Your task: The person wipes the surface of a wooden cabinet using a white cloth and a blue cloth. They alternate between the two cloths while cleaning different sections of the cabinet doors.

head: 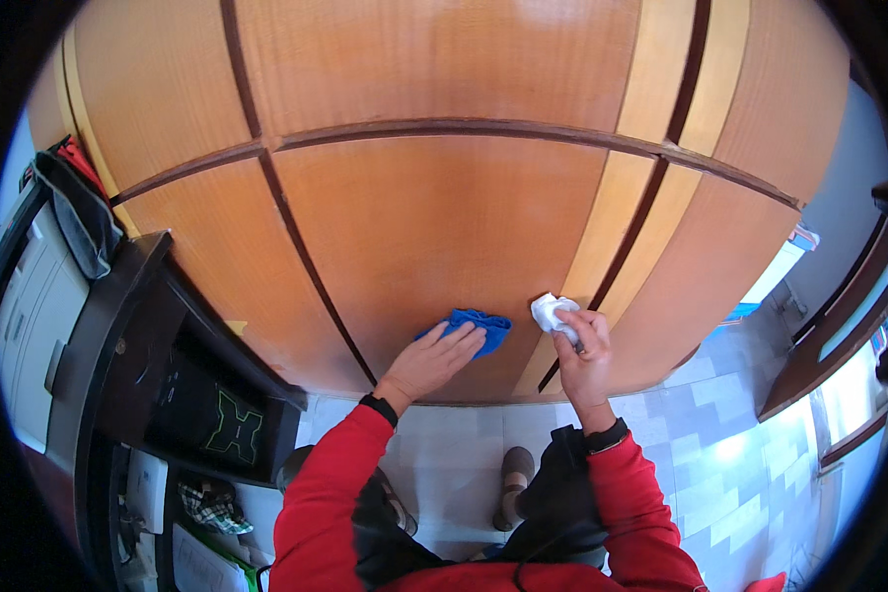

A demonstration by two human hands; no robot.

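Note:
A folded blue cloth [494, 334] lies flat against the lower panel of a wooden cabinet door [436, 222]. My left hand [444, 351] rests over it with the fingers extended, pressing it to the wood. Farther right, my right hand [586, 351] pinches a crumpled white tissue or cloth [551, 309] between thumb and fingers. That white wad is in front of the pale wood strip beside a dark vertical groove [629, 237]; whether it touches the surface I cannot tell.
At left stands a dark wooden desk [129, 296] with a black computer case [229, 422] inside and a white printer [41, 318] on top. A grey bag [81, 214] hangs beside it. Tiled floor [710, 459] extends right, towards a brown wooden frame [821, 348].

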